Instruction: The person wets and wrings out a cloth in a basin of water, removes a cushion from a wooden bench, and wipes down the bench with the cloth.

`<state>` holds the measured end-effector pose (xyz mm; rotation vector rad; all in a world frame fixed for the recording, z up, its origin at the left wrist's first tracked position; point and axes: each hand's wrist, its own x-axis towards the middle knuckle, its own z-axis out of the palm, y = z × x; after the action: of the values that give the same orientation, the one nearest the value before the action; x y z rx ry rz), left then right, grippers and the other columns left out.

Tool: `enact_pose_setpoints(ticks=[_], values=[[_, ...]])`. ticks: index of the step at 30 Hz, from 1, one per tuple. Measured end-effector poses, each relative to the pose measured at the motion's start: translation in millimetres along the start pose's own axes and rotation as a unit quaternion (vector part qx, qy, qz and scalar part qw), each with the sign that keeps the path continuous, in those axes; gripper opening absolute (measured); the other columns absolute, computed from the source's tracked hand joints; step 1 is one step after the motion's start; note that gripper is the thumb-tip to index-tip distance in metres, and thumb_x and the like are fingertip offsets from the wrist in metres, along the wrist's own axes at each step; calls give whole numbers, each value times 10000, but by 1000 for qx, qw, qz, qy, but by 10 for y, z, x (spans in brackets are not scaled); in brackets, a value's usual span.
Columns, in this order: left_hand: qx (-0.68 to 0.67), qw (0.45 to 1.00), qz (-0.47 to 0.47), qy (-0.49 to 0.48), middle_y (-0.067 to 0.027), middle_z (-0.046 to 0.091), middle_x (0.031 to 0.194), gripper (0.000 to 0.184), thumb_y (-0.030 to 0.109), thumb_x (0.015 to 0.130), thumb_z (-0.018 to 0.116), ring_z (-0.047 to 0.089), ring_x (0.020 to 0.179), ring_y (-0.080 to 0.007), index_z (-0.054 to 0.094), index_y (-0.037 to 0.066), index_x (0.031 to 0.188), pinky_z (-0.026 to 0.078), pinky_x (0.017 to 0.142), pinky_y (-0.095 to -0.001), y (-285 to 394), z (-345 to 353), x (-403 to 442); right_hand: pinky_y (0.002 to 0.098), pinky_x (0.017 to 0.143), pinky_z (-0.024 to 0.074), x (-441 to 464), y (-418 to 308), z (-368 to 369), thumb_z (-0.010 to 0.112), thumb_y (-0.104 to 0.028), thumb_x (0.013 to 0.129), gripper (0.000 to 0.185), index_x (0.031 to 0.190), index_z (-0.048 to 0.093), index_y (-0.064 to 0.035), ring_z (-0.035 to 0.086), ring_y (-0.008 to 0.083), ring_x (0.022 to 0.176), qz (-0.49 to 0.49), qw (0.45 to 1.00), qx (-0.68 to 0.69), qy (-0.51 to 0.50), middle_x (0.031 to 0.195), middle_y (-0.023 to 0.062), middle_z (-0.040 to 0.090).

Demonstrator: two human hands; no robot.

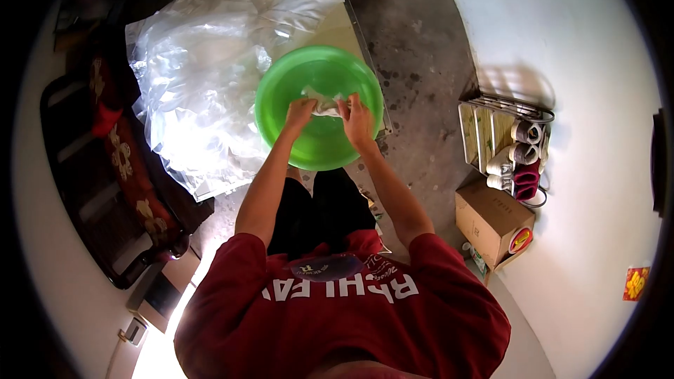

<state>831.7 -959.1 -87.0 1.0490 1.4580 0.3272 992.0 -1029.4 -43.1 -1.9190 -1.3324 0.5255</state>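
A round green basin stands at the near right corner of a table. Over it, my left hand and my right hand grip the two ends of a crumpled white cloth. The fingers of both hands are closed on the cloth, and part of it bunches up between them. Whether there is water in the basin I cannot tell.
Clear plastic sheeting covers most of the table left of the basin. A dark wooden bench with red cushions is at the left. To the right stand a shoe rack with shoes and a cardboard box by the wall.
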Motion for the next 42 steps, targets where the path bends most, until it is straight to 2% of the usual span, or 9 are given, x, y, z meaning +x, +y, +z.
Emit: enact_pose_setpoints(ticks=[1,4,8,15,18,24,26,35,42], values=[[1,998,18,-60,-121,668,842,325,287,837,560,654,721,-247,664,8,969,513,639,-391,-17,-81,-26,429,639,473,11,58,-16,656,-226,879,298,1090,514,-71,607,358,854,-19,997,-75,-16,967,185,615],[196,977,35,-75,-130,685,900,328,293,842,574,671,766,-252,672,32,1015,522,686,-388,-185,-238,1,500,829,447,-35,22,42,663,-265,873,422,1248,511,-145,458,421,1169,-33,982,-182,-39,1318,215,433],[148,986,41,59,-140,699,937,348,300,851,579,689,823,-245,679,45,1067,524,728,-370,-172,-243,-279,548,950,403,-119,-90,286,670,-268,853,458,1278,532,-166,371,457,1255,-87,961,-234,-115,1391,226,357],[21,999,-24,7,-106,712,907,343,306,875,566,686,795,-188,685,28,1038,519,716,-319,-401,-278,-427,485,820,507,107,404,442,605,28,810,339,1134,587,-68,496,413,1101,-87,972,-180,-121,1239,204,490],[-15,998,-58,-30,-88,658,1100,401,328,923,550,657,911,-213,592,42,1201,512,736,-333,-340,-238,-397,488,752,505,168,368,326,568,72,803,380,1155,570,-72,550,386,1028,-65,967,-25,-246,1162,204,545],[-304,935,-184,17,-143,522,1219,564,471,958,468,592,993,-246,416,45,1323,505,796,-384,129,78,-305,429,732,501,94,-7,60,569,59,781,412,1168,544,-79,616,375,974,25,971,178,-156,1121,181,593],[-417,894,-163,-28,-128,566,1071,523,482,962,450,602,887,-238,494,28,1218,515,752,-386,60,151,-189,402,740,498,49,-24,52,556,70,767,415,1153,551,-82,594,362,998,5,960,182,-212,1114,179,586],[-357,911,-164,124,-66,570,776,296,315,925,481,562,657,-175,586,38,922,473,550,-319,555,407,-179,476,875,300,-212,-311,294,514,-261,936,312,1185,510,-72,399,343,974,-39,997,71,-2,1076,199,489],[-330,918,-177,128,-29,474,541,305,256,855,522,468,432,-150,518,70,613,371,401,-320,480,474,-72,493,539,412,-205,-110,306,530,-169,914,181,952,421,-31,561,424,644,59,990,72,-107,716,226,571]])
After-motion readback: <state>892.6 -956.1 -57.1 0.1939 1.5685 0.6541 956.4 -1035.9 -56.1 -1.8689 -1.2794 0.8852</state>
